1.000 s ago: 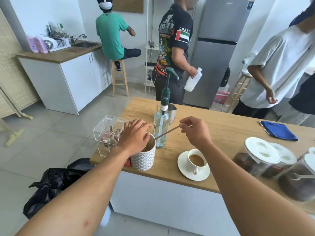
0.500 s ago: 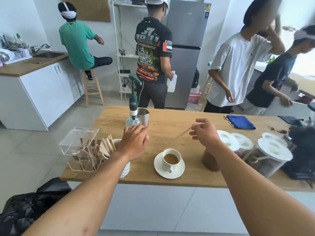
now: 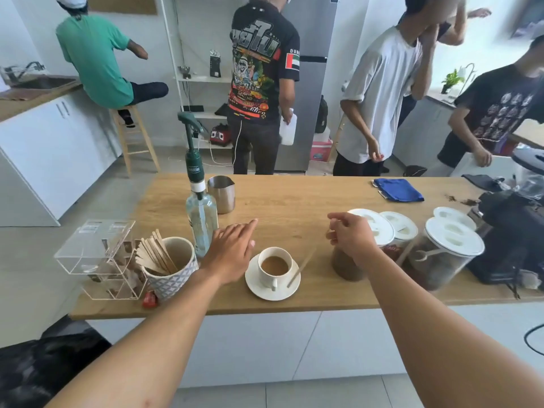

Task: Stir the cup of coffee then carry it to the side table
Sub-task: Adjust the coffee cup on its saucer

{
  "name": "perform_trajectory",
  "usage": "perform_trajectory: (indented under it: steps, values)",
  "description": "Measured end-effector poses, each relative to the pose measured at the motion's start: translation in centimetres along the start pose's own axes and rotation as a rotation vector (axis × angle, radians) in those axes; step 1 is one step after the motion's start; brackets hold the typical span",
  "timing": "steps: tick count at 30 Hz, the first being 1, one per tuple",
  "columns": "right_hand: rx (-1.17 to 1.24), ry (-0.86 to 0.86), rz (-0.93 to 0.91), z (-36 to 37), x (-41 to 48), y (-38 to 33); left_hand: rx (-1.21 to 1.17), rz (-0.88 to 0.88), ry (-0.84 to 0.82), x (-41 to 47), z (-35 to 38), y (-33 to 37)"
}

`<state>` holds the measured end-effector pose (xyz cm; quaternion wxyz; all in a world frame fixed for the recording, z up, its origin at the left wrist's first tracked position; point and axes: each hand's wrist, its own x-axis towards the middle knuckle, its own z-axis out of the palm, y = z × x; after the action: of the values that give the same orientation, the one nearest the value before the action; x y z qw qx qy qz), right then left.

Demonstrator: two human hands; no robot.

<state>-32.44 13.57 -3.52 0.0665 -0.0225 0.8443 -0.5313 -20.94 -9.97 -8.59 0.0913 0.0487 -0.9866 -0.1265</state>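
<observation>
Logging the tabletop (image 3: 294,201) as I see it from the head view.

Task item: coffee cup (image 3: 275,266), white, milky coffee a little below the rim, handle toward the near edge. It stands on a saucer (image 3: 259,290) close to the near edge, left of that edge's middle.

Stirrer: wooden stir stick (image 3: 301,267), blurred and slanted, its lower end over the saucer's right rim. It is not in the coffee.

Hazards, by my judgement:
- The stick looks loose or barely held. It could slip off the saucer and leave the coffee unstirred.
- The pump bottle (image 3: 201,219) stands just beside my left hand (image 3: 232,254). A sideways sweep could topple it toward the cup.
- The saucer sits near the near edge, so a clumsy grab could push it over.
- Several people stand past the far edge. Carrying a loose cup on a saucer past them risks a slop.

Fingers:
- Left: fingers (image 3: 244,228) straight and close together, reaching flat over the wood just left of the cup. They hold nothing, and I cannot tell whether they touch the tabletop.
- Right hand (image 3: 351,237): hangs over the lidded jars (image 3: 447,251), right of the cup. Its fingers (image 3: 332,235) are curled inward with the thumb tucked to them. The stick's upper end lies near them, and I cannot tell whether they pinch it.

Also present: pot of wooden stirrers (image 3: 172,278), near the near-left corner.
</observation>
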Motion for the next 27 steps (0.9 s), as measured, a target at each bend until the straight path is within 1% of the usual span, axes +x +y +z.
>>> perform_trajectory:
  steps: [13, 19, 23, 27]
  values:
    - [-0.164, -0.075, -0.001, 4.4, 5.2, 5.9, -0.059, -0.145, -0.153, 0.9, 5.7, -2.6]
    - [-0.185, -0.152, -0.002, 6.8, 7.9, 7.9, -0.171, -0.302, -0.261, 1.8, 7.7, -3.1]
    - [-0.174, -0.190, 0.057, 9.0, 9.0, 9.8, -0.217, -0.333, -0.286, 1.9, 9.8, -4.1]
    - [-0.161, -0.216, 0.123, 10.7, 9.9, 11.9, -0.337, -0.340, -0.249, 1.6, 11.8, -4.5]
